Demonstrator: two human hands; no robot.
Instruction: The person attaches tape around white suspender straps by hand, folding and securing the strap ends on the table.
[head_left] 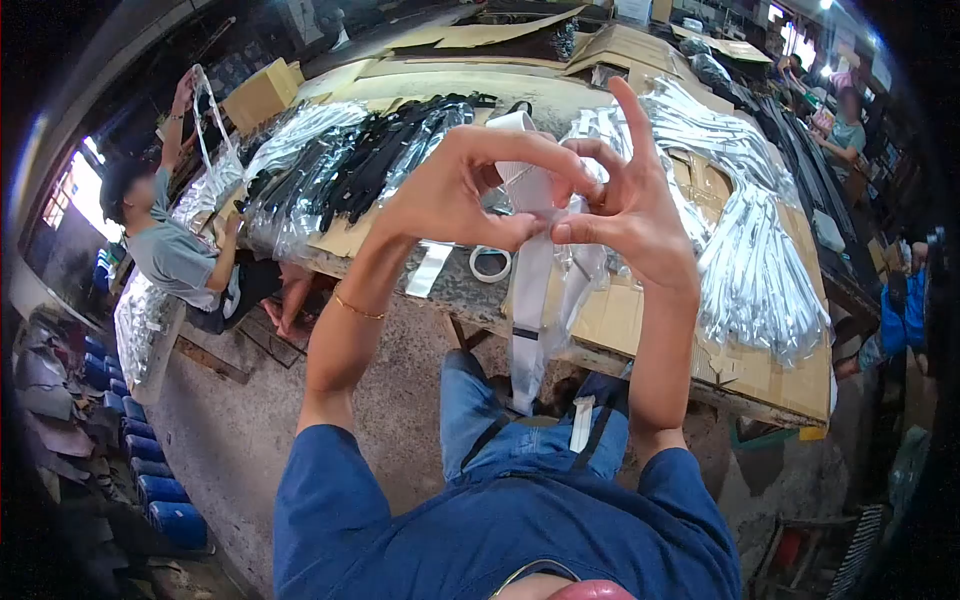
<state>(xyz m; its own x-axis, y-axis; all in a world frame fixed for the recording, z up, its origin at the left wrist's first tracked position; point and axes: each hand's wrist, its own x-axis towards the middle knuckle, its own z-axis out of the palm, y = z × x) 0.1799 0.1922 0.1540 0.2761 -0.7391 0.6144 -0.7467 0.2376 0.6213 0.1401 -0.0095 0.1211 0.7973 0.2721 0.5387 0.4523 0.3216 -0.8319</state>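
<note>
My left hand (470,190) and my right hand (635,215) are raised in front of me above the table edge. Both pinch a white strap (530,290) between thumb and fingers, with their thumb tips close together. The strap hangs down toward my lap, with a small dark band across it and clear plastic beside it. Its upper end loops above my left fingers. Just below my left hand, a roll of tape (490,264) lies on the table, next to a white rectangular piece (429,270).
Plastic-wrapped white straps (760,270) spread over cardboard at the right; black straps (370,165) lie at the left of the table (470,300). A co-worker (175,250) sits at the far left, lifting a strap. Blue containers (175,515) line the floor at the left.
</note>
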